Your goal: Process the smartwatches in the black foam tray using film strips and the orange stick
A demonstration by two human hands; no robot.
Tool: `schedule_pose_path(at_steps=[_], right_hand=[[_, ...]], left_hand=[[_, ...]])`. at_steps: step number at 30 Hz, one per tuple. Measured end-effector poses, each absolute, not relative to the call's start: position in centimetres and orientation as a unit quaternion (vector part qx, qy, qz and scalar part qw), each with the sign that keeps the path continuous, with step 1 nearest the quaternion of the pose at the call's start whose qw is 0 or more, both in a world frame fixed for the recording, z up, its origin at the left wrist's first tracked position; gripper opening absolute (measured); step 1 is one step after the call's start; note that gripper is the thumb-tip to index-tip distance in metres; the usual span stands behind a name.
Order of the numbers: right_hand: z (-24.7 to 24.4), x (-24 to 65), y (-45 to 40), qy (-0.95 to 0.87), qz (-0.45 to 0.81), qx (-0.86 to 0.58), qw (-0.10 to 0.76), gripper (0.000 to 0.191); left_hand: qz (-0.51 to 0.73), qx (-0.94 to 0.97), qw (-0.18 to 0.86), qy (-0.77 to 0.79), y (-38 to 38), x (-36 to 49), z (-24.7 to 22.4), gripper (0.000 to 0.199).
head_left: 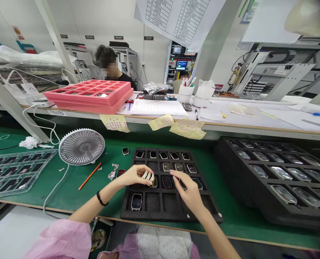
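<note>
My left hand [138,175] is closed over the left part of a black foam tray [173,214], its thumb and fingers round a small pale piece with dark bands [148,176]; its exact kind is unclear. Right beside those fingertips, a watch case with a yellowish part [154,182] sits in a pocket, partly hidden. My right hand [188,189] hovers over the tray's middle, fingers stretched and apart, nothing visible in them. Near its fingertips lie a dark-faced watch [167,182] and a silver-rimmed watch [166,167]. Another watch [136,202] occupies the front left pocket.
A larger black foam tray of watches [284,172] stands right. Left are a round fan [82,146], an orange stick [89,176] and a clear tray of dark parts [16,169]. Pink foam trays [89,97] rest on the shelf, with a person [109,64] behind.
</note>
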State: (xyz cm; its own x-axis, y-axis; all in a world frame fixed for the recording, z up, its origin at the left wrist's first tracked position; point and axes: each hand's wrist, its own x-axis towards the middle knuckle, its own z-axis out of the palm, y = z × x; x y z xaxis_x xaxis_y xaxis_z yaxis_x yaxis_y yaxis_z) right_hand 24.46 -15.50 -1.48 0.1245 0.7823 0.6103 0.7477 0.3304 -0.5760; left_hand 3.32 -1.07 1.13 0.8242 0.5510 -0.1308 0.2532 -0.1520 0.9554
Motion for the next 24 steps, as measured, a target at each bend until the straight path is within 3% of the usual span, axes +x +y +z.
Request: schedule_pose_path(at_steps=[3, 7, 17, 22, 24], right_hand=[[-1.2, 21.2, -15.8, -0.705, 0.007, -0.513, 0.490, 0.036], [-1.2, 18.9, -15.7, -0.717, -0.023, -0.469, 0.515, 0.053], [-0.9, 18.6, -15.7, -0.693, -0.057, -0.456, 0.555, 0.055], [-1.0, 17.5, -15.7, -0.695, -0.104, -0.505, 0.501, 0.058], [-1.1, 17.0, -15.5, -0.685, -0.146, -0.524, 0.486, 0.065]], left_hand=[[0.200, 0.581, 0.738, 0.280, -2.8, 3.3, -0.1, 0.050], [0.239, 0.409, 0.845, 0.248, -5.2, 4.0, -0.7, 0.052], [0.256, 0.287, 0.903, 0.192, -6.9, 4.8, -0.9, 0.046], [0.305, 0.158, 0.906, 0.248, -8.2, 5.8, 0.4, 0.009], [0.323, 0.108, 0.900, 0.272, -8.8, 6.2, 1.2, 0.019]])
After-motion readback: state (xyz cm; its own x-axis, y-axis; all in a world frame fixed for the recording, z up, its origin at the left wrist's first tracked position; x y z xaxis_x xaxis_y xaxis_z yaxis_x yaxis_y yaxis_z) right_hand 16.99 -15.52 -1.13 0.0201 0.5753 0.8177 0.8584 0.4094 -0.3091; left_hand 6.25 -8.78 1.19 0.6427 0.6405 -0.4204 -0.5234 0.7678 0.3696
